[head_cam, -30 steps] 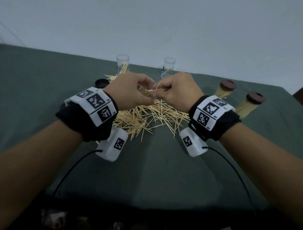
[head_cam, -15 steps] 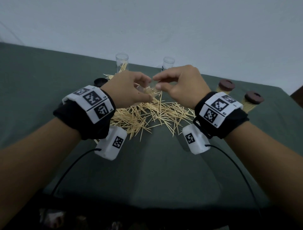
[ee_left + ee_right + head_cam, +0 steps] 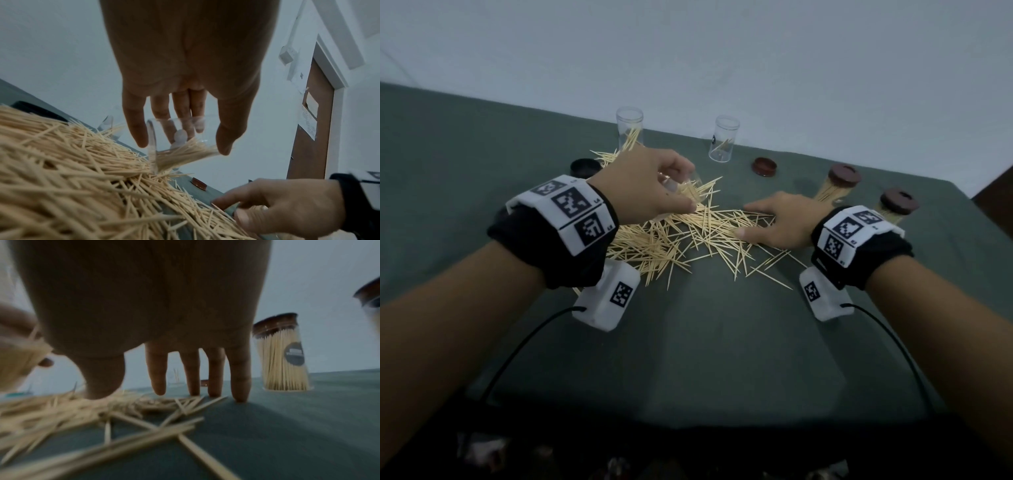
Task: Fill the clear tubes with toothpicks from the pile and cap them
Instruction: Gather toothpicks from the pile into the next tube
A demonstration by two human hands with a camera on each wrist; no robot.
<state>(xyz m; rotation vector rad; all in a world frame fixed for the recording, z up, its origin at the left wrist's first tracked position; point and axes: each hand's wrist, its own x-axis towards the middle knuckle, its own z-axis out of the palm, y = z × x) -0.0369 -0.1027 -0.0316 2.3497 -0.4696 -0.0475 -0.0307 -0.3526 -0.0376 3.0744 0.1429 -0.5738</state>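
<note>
Head view: left hand [image 3: 643,185] grips a clear tube [image 3: 690,186] tipped on its side, partly filled w/ toothpicks, just above the far-left part of the toothpick pile [image 3: 688,236]; right hand [image 3: 780,222] lies flat w/ fingers straight and spread, fingertips on the pile's right edge, well apart from the held tube. Two open tubes stand beyond the pile, a brown cap [image 3: 764,166] lies loose nr them, a black cap [image 3: 585,168] sits far left, and two capped full tubes [image 3: 837,183] stand behind the right hand. Left wrist view: fingers [image 3: 135,123] and thumb curl round the tube [image 3: 180,141], its mouth toward the pile [image 3: 72,178]. Right wrist view: straight fingers [image 3: 239,378] touch the green cloth [image 3: 287,426] beside stray toothpicks; a capped tube [image 3: 283,353] is just beyond.
</note>
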